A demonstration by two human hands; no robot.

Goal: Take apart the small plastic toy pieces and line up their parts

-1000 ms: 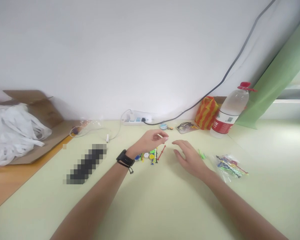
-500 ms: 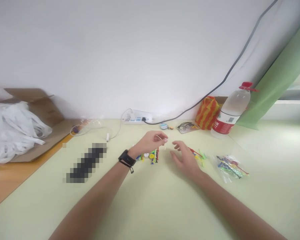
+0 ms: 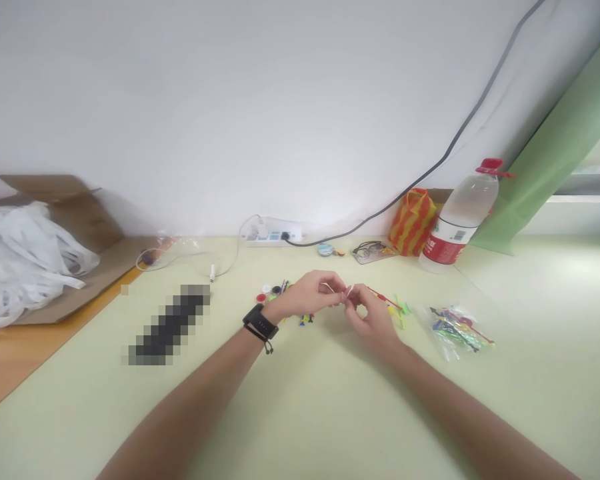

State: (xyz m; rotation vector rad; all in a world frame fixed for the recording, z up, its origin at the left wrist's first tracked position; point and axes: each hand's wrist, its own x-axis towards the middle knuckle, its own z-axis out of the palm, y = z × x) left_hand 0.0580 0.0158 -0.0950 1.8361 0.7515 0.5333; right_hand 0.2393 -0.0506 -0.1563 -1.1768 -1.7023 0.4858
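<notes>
My left hand [image 3: 311,298], with a black watch on its wrist, and my right hand [image 3: 373,315] meet over the pale green table [image 3: 300,413]. Both pinch a small thin white piece [image 3: 339,291] between their fingertips; its shape is too small to make out. Under and behind the left hand lies a scatter of small coloured plastic parts [image 3: 279,292]. More red, yellow and green thin parts [image 3: 394,306] lie just right of my right hand.
A clear bag of coloured parts [image 3: 457,327] lies to the right. A water bottle [image 3: 455,223], striped pouch [image 3: 413,222], glasses [image 3: 371,249] and power strip [image 3: 274,233] stand along the wall. A cardboard box [image 3: 75,227] with white plastic bags [image 3: 20,263] sits left.
My right hand has risen from the table and come left to meet my left hand. Both now pinch the small white piece that the left hand held alone.
</notes>
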